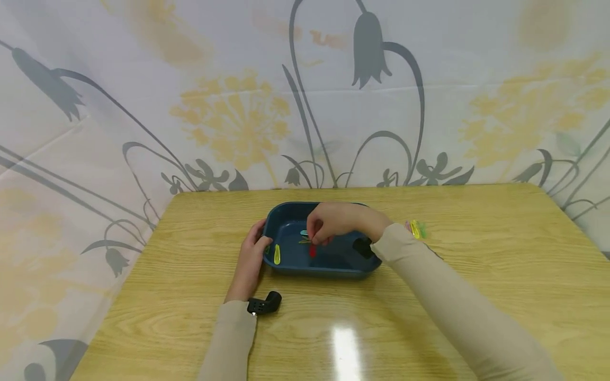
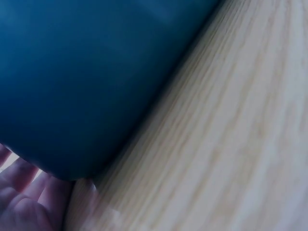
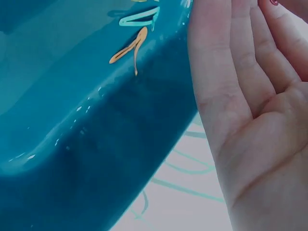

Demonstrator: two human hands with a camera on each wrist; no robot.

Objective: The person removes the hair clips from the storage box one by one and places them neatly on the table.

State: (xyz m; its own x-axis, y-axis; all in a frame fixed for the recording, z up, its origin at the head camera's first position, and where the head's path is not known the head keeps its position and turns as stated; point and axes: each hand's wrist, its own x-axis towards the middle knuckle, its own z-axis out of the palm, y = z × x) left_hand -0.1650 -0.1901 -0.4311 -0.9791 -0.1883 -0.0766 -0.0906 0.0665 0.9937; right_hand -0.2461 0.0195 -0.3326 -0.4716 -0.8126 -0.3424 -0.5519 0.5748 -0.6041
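Both hands at blue tray (image 1: 286,267) — clips (image 1: 277,254) inside.

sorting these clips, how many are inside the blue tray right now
4 visible in the tray: yellow clip at its left end, red clip mid-tray, teal clip and orange clip under the right hand, which may hide more.

No readable text, label, brand, number or sign in any view. Backdrop cloth (image 1: 305,95): printed flowers and stems only, no lettering. Blue tray (image 1: 286,267): plain walls, no marking. Desk (image 1: 476,254): bare wood grain, nothing written. Small black device (image 1: 264,304) at left wrist: no legible print, too small to tell. Wrist views: close blur of tray wall, desk and skin, no characters.
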